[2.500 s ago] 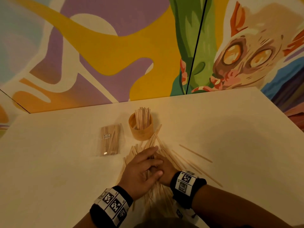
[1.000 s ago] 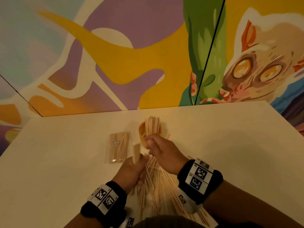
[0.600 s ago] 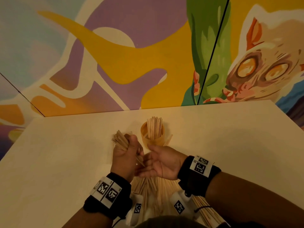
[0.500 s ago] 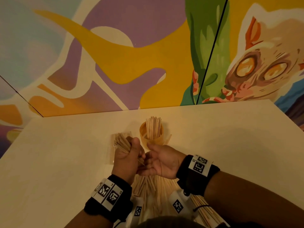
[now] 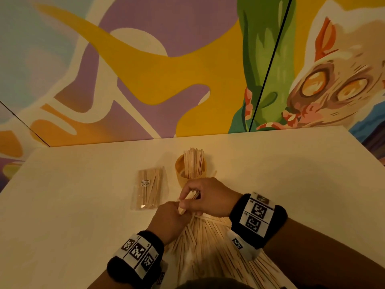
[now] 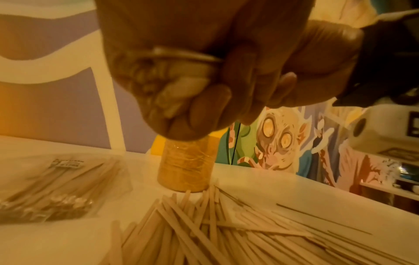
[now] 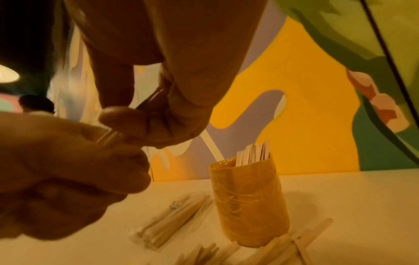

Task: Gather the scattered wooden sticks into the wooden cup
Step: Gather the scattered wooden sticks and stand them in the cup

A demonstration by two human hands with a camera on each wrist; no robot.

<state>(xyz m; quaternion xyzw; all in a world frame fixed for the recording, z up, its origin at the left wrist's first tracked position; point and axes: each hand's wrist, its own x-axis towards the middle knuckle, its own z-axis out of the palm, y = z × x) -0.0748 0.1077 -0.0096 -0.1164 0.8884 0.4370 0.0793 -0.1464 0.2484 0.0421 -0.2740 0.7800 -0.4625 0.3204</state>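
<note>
1. Whereas half a second ago the left hand [image 5: 168,220] alone held the bundle of sticks [image 5: 188,202] raised beside the cup [image 5: 190,171], both hands now clasp it low, just in front of the cup, the right hand [image 5: 205,197] pinching its upper end.
2. That suggests squaring the bundle before dropping it in.
3. Pale, flat and thin, many more loose sticks [image 5: 208,243] fan out in front of the cup; some stand upright inside it.

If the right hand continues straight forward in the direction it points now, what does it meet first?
Probably the wooden cup, standing just beyond the right hand, which holds a bundle of sticks together with the left hand. The gap is unclear.
</note>
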